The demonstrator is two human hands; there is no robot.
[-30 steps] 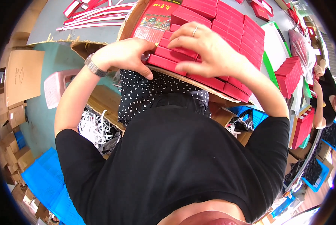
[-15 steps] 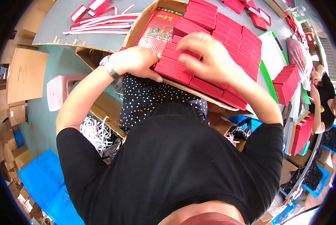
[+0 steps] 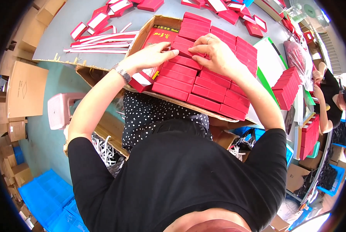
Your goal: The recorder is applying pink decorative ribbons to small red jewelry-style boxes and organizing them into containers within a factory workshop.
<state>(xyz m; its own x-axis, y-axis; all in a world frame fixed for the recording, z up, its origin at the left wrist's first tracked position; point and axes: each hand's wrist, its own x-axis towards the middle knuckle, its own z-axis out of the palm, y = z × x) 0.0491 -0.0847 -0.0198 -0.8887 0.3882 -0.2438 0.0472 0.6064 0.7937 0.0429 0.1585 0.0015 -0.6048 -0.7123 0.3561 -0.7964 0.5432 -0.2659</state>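
Observation:
A cardboard carton [image 3: 151,21] in front of me holds stacked rows of small red boxes [image 3: 207,89]. My left hand [image 3: 153,57] reaches over its left side, fingers and thumb closed at the left end of a red box [image 3: 184,51] in the upper rows. My right hand [image 3: 215,54], with a ring on one finger, pinches at the right end of that box with bent fingers. Left of the rows, a larger red printed package [image 3: 163,35] lies partly under my left hand. A red box with a white face [image 3: 142,79] leans at the carton's near left corner.
Red-and-white strips [image 3: 101,42] and loose red box parts [image 3: 219,9] lie on the grey table. To the right are a green-edged white tray [image 3: 264,58] and a red box stack [image 3: 287,87]. A pink stool [image 3: 59,110] stands left. Another person [image 3: 327,96] works far right.
My left hand has lifted from the carton's near left corner to the upper rows, uncovering the white-faced box. My right hand has lowered and its fingers have closed in on a red box.

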